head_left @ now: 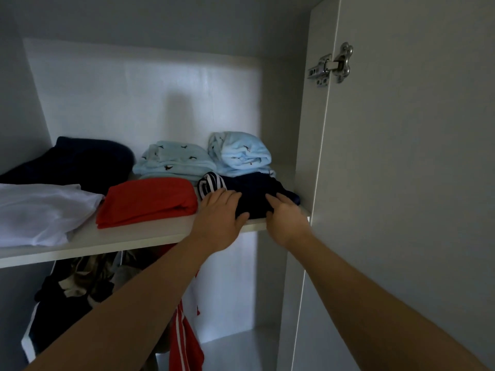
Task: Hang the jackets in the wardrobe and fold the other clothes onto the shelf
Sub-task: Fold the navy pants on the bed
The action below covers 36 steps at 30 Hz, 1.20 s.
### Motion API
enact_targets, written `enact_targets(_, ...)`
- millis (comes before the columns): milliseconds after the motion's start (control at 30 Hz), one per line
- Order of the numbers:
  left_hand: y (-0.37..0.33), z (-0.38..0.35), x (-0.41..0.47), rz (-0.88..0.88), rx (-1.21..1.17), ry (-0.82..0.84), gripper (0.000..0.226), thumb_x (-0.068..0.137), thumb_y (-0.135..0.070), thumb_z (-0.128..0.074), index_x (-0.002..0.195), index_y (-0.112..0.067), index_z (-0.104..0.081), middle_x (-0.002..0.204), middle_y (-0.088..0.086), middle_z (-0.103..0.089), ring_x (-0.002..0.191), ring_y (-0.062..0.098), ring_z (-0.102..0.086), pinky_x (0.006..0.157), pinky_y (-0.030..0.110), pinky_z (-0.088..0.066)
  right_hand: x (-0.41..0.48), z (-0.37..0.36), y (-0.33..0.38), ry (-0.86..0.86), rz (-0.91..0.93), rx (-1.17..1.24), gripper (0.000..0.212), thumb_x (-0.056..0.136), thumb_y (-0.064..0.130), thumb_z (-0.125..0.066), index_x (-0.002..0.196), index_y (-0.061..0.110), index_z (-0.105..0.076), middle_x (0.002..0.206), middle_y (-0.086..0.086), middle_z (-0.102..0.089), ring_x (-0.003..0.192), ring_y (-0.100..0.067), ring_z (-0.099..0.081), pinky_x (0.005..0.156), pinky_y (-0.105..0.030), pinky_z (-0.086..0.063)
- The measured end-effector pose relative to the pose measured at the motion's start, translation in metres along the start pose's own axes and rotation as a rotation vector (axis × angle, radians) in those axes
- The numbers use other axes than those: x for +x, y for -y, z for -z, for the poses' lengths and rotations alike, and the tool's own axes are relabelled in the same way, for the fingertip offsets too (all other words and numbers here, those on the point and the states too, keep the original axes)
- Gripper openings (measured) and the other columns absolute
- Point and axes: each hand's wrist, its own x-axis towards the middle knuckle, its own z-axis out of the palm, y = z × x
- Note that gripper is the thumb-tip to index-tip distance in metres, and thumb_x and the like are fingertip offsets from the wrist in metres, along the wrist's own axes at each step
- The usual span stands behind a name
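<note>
Forearms: two, bare, reaching up from the lower edge toward the shelf (128,235).

Left hand (219,212): lying flat, fingers straight, on the near left part of the navy folded garment (257,194), thumb spreading along its front fold; gripping nothing.

Right hand (286,212): fingers extending onto the garment's near right corner, not curling round it as far as the view is showing.

Navy folded garment: sitting at the shelf's front right end, near the wardrobe's side wall. Both hands are probably pressing it flat and seating it back from the edge so it is not slipping off. A striped piece (210,183) is showing at its left; whether part of it or separate, cannot tell.

Neighbours: red folded garment (150,199) lying just beside on the left; white garment (40,210) further left, near the front edge; two light-blue patterned bundles (174,162) (238,151) sitting behind; dark heap (80,159) filling the back left.

Below the shelf: jackets (69,290) hanging in shadow, one red with white stripes (184,338).

Surround: pale back panel (134,89) catching a patch of light; wardrobe door (401,183) standing open at right on a metal hinge (332,64).
</note>
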Motion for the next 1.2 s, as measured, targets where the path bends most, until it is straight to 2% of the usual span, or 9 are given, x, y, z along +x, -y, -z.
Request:
enact_targets(67,-0.012,0.013,-0.014,-0.026,-0.078,-0.088,0.05,0.097,-0.035,-0.06,0.139,-0.008,-0.056,0.139,0.008,-0.057,0.134,0.03,-0.048,0.115,0.047,-0.033,-0.021,0.007,0.006,-0.143,-0.035,0.148,0.041,0.1,0.012,-0.052,0.141,0.01,-0.057,0.144,-0.011,-0.056,0.128,-0.03,-0.055,0.105,-0.031,-0.042)
enact_targets(133,-0.028,0.025,-0.033,-0.072,-0.204,-0.147,0.04,0.094,-0.028,-0.06,0.129,-0.01,-0.062,0.127,0.006,-0.063,0.122,0.028,-0.054,0.108,0.045,-0.041,-0.053,0.013,0.012,-0.24,-0.142,0.285,0.029,0.102,0.015,-0.052,0.125,0.009,-0.069,0.123,-0.01,-0.069,0.114,-0.027,-0.063,0.093,-0.023,-0.041)
enact_targets(233,-0.065,0.033,-0.072,-0.065,-0.505,-0.141,0.025,0.093,-0.027,-0.058,0.113,-0.017,-0.069,0.109,-0.006,-0.067,0.105,0.014,-0.059,0.093,0.031,-0.046,-0.119,0.018,0.021,-0.306,-0.322,0.358,0.027,0.104,0.029,-0.048,0.102,0.013,-0.069,0.09,-0.005,-0.072,0.087,-0.026,-0.066,0.077,-0.034,-0.047)
enact_targets(333,-0.108,0.034,-0.12,-0.037,-0.797,0.021,0.007,0.095,-0.02,-0.065,0.1,-0.021,-0.069,0.096,-0.013,-0.068,0.09,0.003,-0.061,0.079,0.017,-0.047,-0.199,0.023,0.031,-0.378,-0.493,0.435,0.029,0.105,0.036,-0.045,0.094,0.018,-0.065,0.08,0.004,-0.071,0.078,-0.017,-0.068,0.076,-0.037,-0.054)
enact_targets(467,-0.168,0.037,-0.188,-0.086,-1.035,0.27,0.005,0.095,-0.023,-0.066,0.091,-0.024,-0.066,0.078,-0.013,-0.066,0.076,0.007,-0.063,0.062,0.01,-0.042,-0.314,0.035,0.045,-0.472,-0.743,0.414,0.034,0.103,0.05,-0.04,0.088,0.026,-0.06,0.078,0.016,-0.068,0.071,-0.008,-0.065,0.068,-0.033,-0.054)
enact_targets(633,-0.245,0.052,-0.284,-0.195,-1.225,0.66,0.013,0.095,-0.036,-0.06,0.086,-0.029,-0.064,0.073,-0.013,-0.066,0.065,0.01,-0.065,0.058,0.015,-0.045,-0.466,0.061,0.049,-0.681,-1.182,0.312,0.046,0.1,0.055,-0.035,0.086,0.016,-0.056,0.079,-0.002,-0.066,0.072,-0.019,-0.06,0.063,-0.032,-0.048)
enact_targets(767,-0.317,0.081,-0.361,-0.314,-1.313,0.976,0.018,0.098,-0.027,-0.061,0.081,-0.024,-0.065,0.07,-0.007,-0.066,0.06,0.011,-0.063,0.054,0.013,-0.043,-0.59,0.088,0.065,-0.886,-1.462,0.231,0.046,0.101,0.048,-0.036,0.084,0.009,-0.054,0.074,-0.002,-0.06,0.068,-0.021,-0.053,0.062,-0.037,-0.043)
enact_targets(1000,-0.457,0.177,-0.507,-0.636,-1.377,1.343,0.02,0.099,-0.026,-0.059,0.084,-0.017,-0.067,0.075,-0.006,-0.068,0.055,0.009,-0.06,0.053,0.015,-0.045,-0.796,0.145,0.138,-1.251,-1.652,0.044,0.045,0.103,0.049,-0.039,0.081,0.014,-0.056,0.066,0.003,-0.059,0.059,-0.01,-0.052,0.06,-0.033,-0.043)
enact_targets(1200,-0.564,0.271,-0.668,-0.771,-1.344,1.579,0.019,0.1,-0.022,-0.059,0.087,-0.012,-0.068,0.069,-0.004,-0.065,0.052,0.012,-0.058,0.053,0.024,-0.046,-0.984,0.197,0.22,-1.445,-1.778,-0.052,0.046,0.103,0.048,-0.043,0.081,0.01,-0.055,0.067,0.002,-0.058,0.063,-0.015,-0.052,0.063,-0.035,-0.042)
